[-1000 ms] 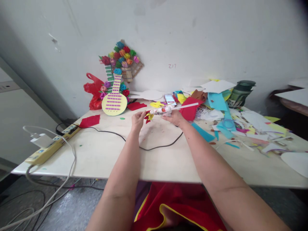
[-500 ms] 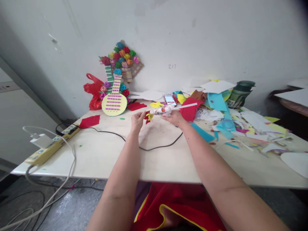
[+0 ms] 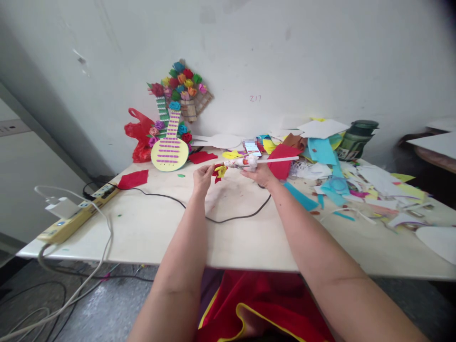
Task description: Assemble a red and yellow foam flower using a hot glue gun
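Observation:
My left hand is closed, pinching a small red and yellow paper piece that looks like a flower. In my right hand is a white hot glue gun, held level above the table. A long pale glue stick sticks out of its back end, to the right. The gun's front end points left and sits close by the paper piece; whether the two touch I cannot tell. A black cord runs over the table from the power strip toward my right hand.
A yellow paper lute with paper flowers leans at the back left, beside a red plastic bag. Coloured paper scraps crowd the right side, near a dark green bottle. A phone lies behind my hands.
The glue gun has tilted so its glue stick lies flatter and reaches slightly farther right. My left hand has barely shifted, still pinching the paper piece.

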`<action>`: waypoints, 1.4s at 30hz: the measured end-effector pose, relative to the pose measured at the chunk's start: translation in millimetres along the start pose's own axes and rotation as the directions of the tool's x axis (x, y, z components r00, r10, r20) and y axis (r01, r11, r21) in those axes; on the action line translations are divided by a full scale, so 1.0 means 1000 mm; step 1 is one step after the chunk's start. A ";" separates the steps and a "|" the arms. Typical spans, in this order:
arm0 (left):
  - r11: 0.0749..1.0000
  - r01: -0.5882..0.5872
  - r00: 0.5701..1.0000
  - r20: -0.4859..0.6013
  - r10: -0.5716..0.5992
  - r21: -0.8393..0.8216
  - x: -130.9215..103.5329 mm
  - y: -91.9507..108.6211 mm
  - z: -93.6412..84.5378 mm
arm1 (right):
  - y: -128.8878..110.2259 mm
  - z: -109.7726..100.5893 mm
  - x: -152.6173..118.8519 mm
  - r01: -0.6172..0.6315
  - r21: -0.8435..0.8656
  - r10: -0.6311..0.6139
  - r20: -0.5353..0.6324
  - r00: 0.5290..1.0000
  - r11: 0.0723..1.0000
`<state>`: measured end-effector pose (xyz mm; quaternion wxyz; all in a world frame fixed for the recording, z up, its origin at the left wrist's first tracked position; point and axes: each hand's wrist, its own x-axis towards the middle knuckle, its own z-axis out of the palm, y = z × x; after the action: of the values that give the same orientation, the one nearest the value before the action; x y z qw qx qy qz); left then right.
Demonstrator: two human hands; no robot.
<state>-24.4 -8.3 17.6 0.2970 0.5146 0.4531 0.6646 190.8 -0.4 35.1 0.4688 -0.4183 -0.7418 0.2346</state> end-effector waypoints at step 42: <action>0.891 0.250 0.968 0.076 -0.239 -0.378 0.002 -0.004 -0.004 | 0.007 0.028 -0.009 0.192 -0.639 0.119 0.411 0.904 0.745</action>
<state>-29.3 -5.9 14.8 0.4795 0.3943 0.3706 0.6908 170.1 -3.1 12.6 0.1193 -0.4810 -0.8680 0.0305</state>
